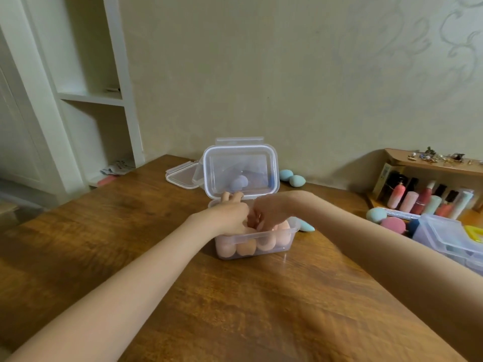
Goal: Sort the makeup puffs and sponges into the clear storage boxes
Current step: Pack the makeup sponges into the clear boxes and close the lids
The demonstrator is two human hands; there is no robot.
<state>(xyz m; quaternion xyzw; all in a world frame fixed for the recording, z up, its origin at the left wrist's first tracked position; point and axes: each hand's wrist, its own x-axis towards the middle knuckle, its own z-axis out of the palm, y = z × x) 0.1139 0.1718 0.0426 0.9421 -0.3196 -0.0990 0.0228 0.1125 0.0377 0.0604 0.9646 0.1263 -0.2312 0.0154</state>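
I see both hands in clear box (pixel 257 237), long axis left-right; left hand (pixel 231 218), right hand (pixel 264 212) curled over peach sponges (pixel 245 248); grip possibly pinching, cannot tell.

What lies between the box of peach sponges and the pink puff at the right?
In the head view, one teal sponge lies on the table beside the box of peach sponges; then bare wood, crossed by the right forearm, up to the pink puff.
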